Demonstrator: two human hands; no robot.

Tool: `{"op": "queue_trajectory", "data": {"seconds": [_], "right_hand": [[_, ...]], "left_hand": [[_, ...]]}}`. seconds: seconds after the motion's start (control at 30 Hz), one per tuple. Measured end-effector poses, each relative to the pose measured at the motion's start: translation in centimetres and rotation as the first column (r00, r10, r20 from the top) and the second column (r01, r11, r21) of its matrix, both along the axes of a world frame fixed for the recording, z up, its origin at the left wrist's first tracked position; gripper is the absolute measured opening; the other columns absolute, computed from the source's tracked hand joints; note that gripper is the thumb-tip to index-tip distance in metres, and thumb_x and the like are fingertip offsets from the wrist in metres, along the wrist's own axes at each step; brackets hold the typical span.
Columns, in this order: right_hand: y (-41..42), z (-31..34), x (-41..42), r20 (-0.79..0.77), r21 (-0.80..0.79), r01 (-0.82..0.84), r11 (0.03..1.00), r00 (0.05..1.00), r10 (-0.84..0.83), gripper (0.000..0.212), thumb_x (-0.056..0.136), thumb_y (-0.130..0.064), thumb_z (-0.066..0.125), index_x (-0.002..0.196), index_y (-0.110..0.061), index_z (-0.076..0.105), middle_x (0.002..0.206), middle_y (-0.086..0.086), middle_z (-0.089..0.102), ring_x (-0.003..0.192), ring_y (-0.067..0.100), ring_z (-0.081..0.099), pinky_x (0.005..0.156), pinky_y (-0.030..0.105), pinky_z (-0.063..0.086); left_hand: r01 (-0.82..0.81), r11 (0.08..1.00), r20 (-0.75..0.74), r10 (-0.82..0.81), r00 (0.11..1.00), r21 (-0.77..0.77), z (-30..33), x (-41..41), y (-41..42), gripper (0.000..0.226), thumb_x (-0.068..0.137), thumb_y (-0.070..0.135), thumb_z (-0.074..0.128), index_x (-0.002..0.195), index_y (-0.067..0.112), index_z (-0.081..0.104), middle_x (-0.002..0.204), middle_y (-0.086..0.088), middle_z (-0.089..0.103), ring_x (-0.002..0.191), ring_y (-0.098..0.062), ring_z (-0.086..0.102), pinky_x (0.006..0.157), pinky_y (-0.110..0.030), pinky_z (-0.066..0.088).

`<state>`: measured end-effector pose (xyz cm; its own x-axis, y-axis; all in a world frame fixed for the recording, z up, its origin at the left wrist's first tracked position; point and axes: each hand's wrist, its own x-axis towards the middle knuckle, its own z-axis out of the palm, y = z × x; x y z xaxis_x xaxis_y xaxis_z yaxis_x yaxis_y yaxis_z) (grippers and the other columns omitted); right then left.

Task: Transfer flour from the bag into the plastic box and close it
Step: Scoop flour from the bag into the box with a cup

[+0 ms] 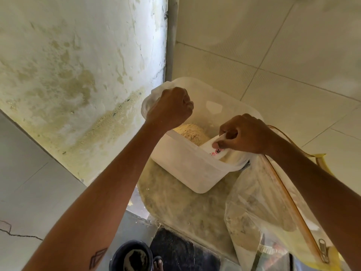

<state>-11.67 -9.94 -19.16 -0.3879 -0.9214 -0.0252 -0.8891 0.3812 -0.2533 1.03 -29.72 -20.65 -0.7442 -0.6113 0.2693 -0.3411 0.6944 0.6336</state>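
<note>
While left hand (169, 107) grips box (187, 165) rim | right hand (243, 133) pinches bag (252, 208) mouth.

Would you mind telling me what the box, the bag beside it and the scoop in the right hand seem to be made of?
The box looks like translucent, milky plastic with a dusty matte finish; the flour inside shows faintly through its wall. The bag appears to be thin clear plastic film, crinkled and glossy, with its contents visible through it. The scoop seems to be white plastic or card with a red print; the right hand hides much of it.

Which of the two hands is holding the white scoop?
The right hand, down inside the plastic box, pinches the white scoop. The left hand instead grips the box's far rim.
</note>
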Motion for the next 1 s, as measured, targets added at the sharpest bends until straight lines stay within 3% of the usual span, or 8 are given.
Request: {"op": "queue_trajectory", "data": {"seconds": [0.2, 0.3, 0.4, 0.53, 0.6, 0.73, 0.87, 1.0], "right_hand": [[0.9, 0.1, 0.1, 0.06, -0.087, -0.111, 0.99, 0.991, 0.116, 0.032, 0.072, -0.062, 0.077, 0.079, -0.031, 0.074, 0.074, -0.016, 0.07, 0.07, 0.006, 0.068, 0.068, 0.039, 0.06], [1.6, 0.5, 0.0, 0.068, -0.209, -0.184, 0.961, 0.977, 0.202, 0.047, 0.071, -0.068, 0.074, 0.086, -0.023, 0.077, 0.082, -0.01, 0.074, 0.07, 0.007, 0.068, 0.067, 0.037, 0.06], [2.9, 0.9, -0.2, -0.054, -0.324, -0.252, 0.912, 0.967, 0.248, 0.048, 0.075, -0.064, 0.073, 0.094, -0.021, 0.077, 0.093, -0.002, 0.075, 0.076, 0.014, 0.067, 0.068, 0.041, 0.059], [5.5, 1.5, -0.3, -0.192, -0.461, -0.331, 0.824, 0.943, 0.272, 0.036, 0.075, -0.038, 0.088, 0.094, -0.011, 0.076, 0.097, 0.005, 0.075, 0.083, 0.02, 0.068, 0.065, 0.04, 0.06], [7.1, 1.8, -0.3, -0.199, -0.55, -0.309, 0.776, 0.951, 0.238, 0.038, 0.077, -0.041, 0.085, 0.093, -0.008, 0.076, 0.096, 0.005, 0.075, 0.08, 0.013, 0.067, 0.065, 0.034, 0.059], [11.8, 2.0, -1.0, -0.156, -0.639, -0.22, 0.737, 0.975, 0.156, 0.035, 0.077, -0.034, 0.088, 0.094, -0.007, 0.076, 0.094, 0.0, 0.073, 0.082, 0.002, 0.065, 0.07, 0.025, 0.057], [16.1, 2.0, -1.2, -0.086, -0.682, -0.14, 0.718, 0.99, 0.111, 0.037, 0.082, -0.037, 0.083, 0.093, -0.002, 0.076, 0.091, 0.004, 0.073, 0.081, 0.015, 0.072, 0.069, 0.024, 0.061], [20.7, 2.2, -1.6, -0.026, -0.672, -0.075, 0.737, 0.997, 0.077, 0.039, 0.082, -0.043, 0.078, 0.09, -0.005, 0.075, 0.086, -0.001, 0.072, 0.08, 0.005, 0.072, 0.067, 0.026, 0.063]], "left_hand": [[0.001, 1.0, 0.019, -0.001, 1.0, -0.005, 0.4, 0.3, 0.4, 0.02, 0.096, 0.026, 0.057, 0.096, 0.019, 0.076, 0.095, 0.006, 0.075, 0.092, -0.015, 0.069, 0.082, -0.034, 0.056], [-0.028, 1.0, 0.025, 0.028, 0.999, -0.012, 0.6, 0.4, 0.6, 0.021, 0.095, 0.026, 0.056, 0.095, 0.021, 0.076, 0.097, 0.008, 0.075, 0.094, -0.014, 0.069, 0.083, -0.035, 0.056], [-0.045, 0.999, 0.019, 0.045, 0.999, -0.013, 0.8, 0.6, 0.9, 0.022, 0.096, 0.023, 0.054, 0.096, 0.02, 0.076, 0.098, 0.008, 0.075, 0.093, -0.013, 0.067, 0.078, -0.029, 0.051], [-0.031, 0.999, -0.017, 0.03, 0.999, -0.036, 0.9, 0.6, 1.0, 0.019, 0.096, 0.021, 0.056, 0.095, 0.023, 0.075, 0.097, 0.014, 0.071, 0.088, -0.005, 0.062, 0.075, -0.017, 0.044], [-0.026, 0.999, -0.068, 0.023, 0.997, -0.032, 1.1, 0.5, 1.2, 0.018, 0.098, 0.02, 0.057, 0.098, 0.022, 0.075, 0.101, 0.012, 0.072, 0.081, -0.003, 0.062, 0.071, -0.002, 0.035], [-0.008, 1.0, -0.214, 0.01, 0.977, 0.011, 1.3, 0.2, 3.8, 0.017, 0.098, 0.015, 0.06, 0.101, 0.02, 0.076, 0.102, 0.011, 0.072, 0.074, 0.008, 0.063, 0.066, -0.001, 0.038], [0.162, 0.987, -0.235, -0.159, 0.959, -0.008, 1.8, -1.4, 8.6, 0.016, 0.097, 0.011, 0.061, 0.102, 0.018, 0.075, 0.105, 0.009, 0.069, 0.084, 0.0, 0.066, 0.068, -0.002, 0.04], [0.312, 0.949, -0.222, -0.315, 0.923, -0.05, 2.7, -4.5, 14.0, 0.009, 0.097, 0.014, 0.064, 0.096, 0.014, 0.073, 0.106, 0.004, 0.067, 0.09, -0.003, 0.066, 0.07, -0.001, 0.04]]}}
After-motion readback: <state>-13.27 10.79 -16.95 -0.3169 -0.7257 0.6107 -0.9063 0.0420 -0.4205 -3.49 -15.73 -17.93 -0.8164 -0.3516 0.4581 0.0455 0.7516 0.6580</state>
